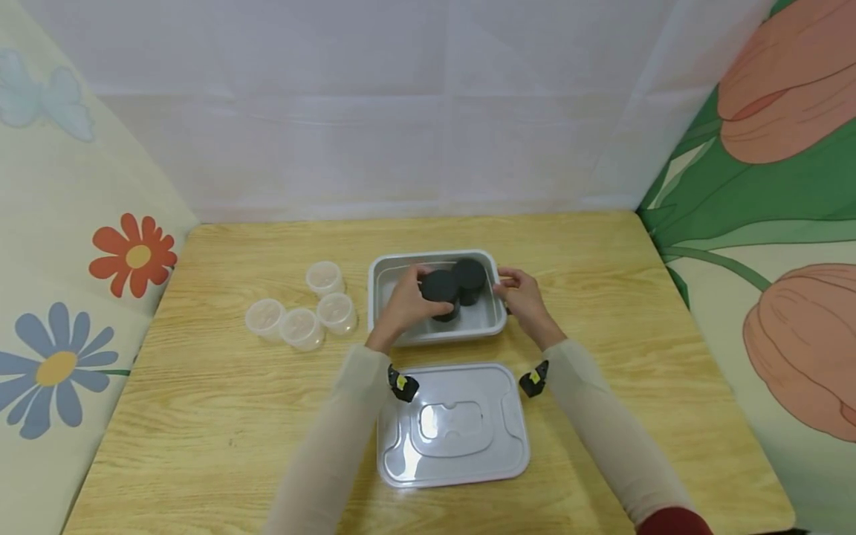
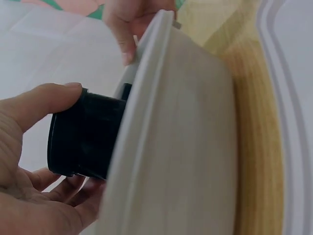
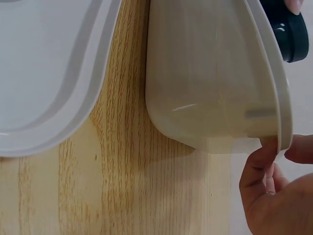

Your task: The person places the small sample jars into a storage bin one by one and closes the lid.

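Note:
A white rectangular plastic box [image 1: 401, 336] stands on the table without its lid. My left hand [image 1: 404, 303] reaches into it and grips a black lidded round jar [image 1: 439, 286] between thumb and fingers. In the left wrist view, that black jar [image 2: 88, 134] sticks up partly above the box's rim, its lower end hidden by the wall. Beside it in the box is a second black jar [image 1: 470, 275]. My right hand [image 1: 524, 301] pinches the box's right rim; in the right wrist view the thumb and fingers [image 3: 259, 171] lie on either side of the rim.
Nearer me lies the box's white lid [image 1: 455, 461], flat on the wooden table [image 1: 635, 357]. Several clear plastic cups with lids [image 1: 302, 327] stand left of the box. A white cloth wall [image 1: 374, 148] rises behind the table, with flower-printed sheets on both sides.

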The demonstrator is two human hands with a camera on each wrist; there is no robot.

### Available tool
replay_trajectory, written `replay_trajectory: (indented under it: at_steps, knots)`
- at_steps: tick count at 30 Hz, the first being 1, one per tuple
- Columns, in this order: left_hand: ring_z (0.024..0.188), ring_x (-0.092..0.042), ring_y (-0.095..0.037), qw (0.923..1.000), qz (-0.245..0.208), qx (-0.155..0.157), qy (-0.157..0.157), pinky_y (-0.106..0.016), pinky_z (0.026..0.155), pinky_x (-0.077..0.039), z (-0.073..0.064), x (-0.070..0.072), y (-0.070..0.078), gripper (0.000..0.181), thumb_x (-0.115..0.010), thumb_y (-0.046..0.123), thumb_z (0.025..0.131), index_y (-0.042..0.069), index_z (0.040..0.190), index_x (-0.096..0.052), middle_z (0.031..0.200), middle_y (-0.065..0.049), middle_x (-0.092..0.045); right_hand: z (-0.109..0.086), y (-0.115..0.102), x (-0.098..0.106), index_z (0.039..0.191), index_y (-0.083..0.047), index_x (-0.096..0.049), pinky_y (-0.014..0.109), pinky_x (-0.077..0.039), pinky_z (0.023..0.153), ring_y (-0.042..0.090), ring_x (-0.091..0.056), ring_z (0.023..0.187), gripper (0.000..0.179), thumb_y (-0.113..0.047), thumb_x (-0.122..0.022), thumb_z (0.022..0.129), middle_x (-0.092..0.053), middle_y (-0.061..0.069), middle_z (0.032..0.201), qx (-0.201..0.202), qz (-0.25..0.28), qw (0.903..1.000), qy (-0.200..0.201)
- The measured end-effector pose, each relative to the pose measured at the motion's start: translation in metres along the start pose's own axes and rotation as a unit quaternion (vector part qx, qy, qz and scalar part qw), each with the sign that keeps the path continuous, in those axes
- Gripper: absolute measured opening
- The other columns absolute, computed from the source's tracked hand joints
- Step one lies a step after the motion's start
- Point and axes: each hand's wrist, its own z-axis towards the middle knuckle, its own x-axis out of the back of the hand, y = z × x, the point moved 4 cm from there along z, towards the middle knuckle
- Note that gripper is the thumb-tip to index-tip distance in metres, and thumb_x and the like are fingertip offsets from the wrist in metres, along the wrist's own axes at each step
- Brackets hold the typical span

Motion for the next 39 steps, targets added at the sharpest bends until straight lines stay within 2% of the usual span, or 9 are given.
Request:
replay_trajectory:
  at_steps: [13,28,33,39]
  knots:
    - [0.121,-0.049,-0.034,0.9981,0.052,0.005,-0.033,-0.045,0.104,-0.040,0.004,-0.018,-0.009,0.072,-0.081,0.015,0.072,-0.001,0.131,-0.044,0.131,-0.021,-0.050,0.003,0.002,-0.001,0.135,-0.004,-0.049,0.020,-0.049,0.058,0.014,-0.055,0.085,0.042,-0.004,-0.053,0.094,-0.054,0.010,0.106,-0.009,-0.005,0.9999,-0.006]
    - [0.118,-0.052,-0.032,0.9963,0.066,-0.004,-0.055,-0.042,0.104,-0.040,0.008,-0.025,-0.005,0.071,-0.082,0.011,0.070,-0.002,0.129,-0.046,0.129,-0.020,-0.054,-0.001,0.000,-0.001,0.137,-0.004,-0.047,0.022,-0.050,0.061,0.016,-0.054,0.088,0.043,-0.004,-0.052,0.094,-0.053,0.011,0.110,-0.020,-0.005,0.9997,-0.011]
    - [0.118,-0.051,-0.032,0.9956,0.071,-0.015,-0.059,-0.041,0.105,-0.040,0.010,-0.030,-0.004,0.071,-0.082,0.011,0.069,-0.003,0.128,-0.047,0.127,-0.021,-0.055,-0.001,0.000,0.000,0.137,-0.004,-0.047,0.021,-0.049,0.060,0.015,-0.053,0.087,0.043,-0.004,-0.052,0.094,-0.052,0.010,0.108,-0.019,-0.005,0.9997,-0.011]
    - [0.112,-0.054,-0.033,0.9950,0.070,-0.043,-0.057,-0.042,0.101,-0.042,0.011,-0.035,0.000,0.063,-0.083,0.010,0.068,-0.004,0.120,-0.050,0.120,-0.021,-0.057,0.000,-0.001,0.000,0.136,-0.004,-0.047,0.021,-0.048,0.060,0.015,-0.054,0.087,0.043,-0.004,-0.053,0.094,-0.053,0.009,0.106,-0.012,-0.004,0.9999,-0.009]
